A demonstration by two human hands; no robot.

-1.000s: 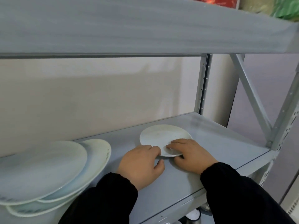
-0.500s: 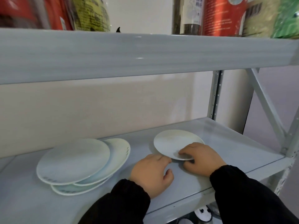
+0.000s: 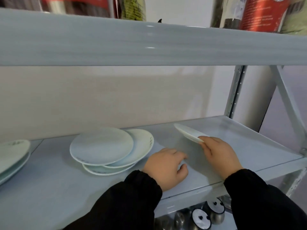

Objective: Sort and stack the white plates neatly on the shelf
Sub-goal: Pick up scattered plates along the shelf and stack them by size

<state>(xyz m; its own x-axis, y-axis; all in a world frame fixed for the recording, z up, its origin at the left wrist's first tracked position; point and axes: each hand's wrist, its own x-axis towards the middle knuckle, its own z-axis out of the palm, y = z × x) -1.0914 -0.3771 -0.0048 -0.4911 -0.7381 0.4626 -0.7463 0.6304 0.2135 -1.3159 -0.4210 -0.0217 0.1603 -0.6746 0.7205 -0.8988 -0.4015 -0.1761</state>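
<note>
Item, small white plate (image 3: 187,132) — our right hand (image 3: 221,156) pinches its near rim above the shelf (image 3: 249,146), plate tilted, reaching up-left from the grip; the uneven stack (image 3: 106,146), likely its target, lies further left, past our loosely curled, empty left hand (image 3: 164,168)

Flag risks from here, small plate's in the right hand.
1. The right hand pinches the small plate by its near edge only, tilted off the shelf; it could slip. The left hand holds nothing.
2. The stack is staggered, its plates offset; another plate on top may slide.
</note>
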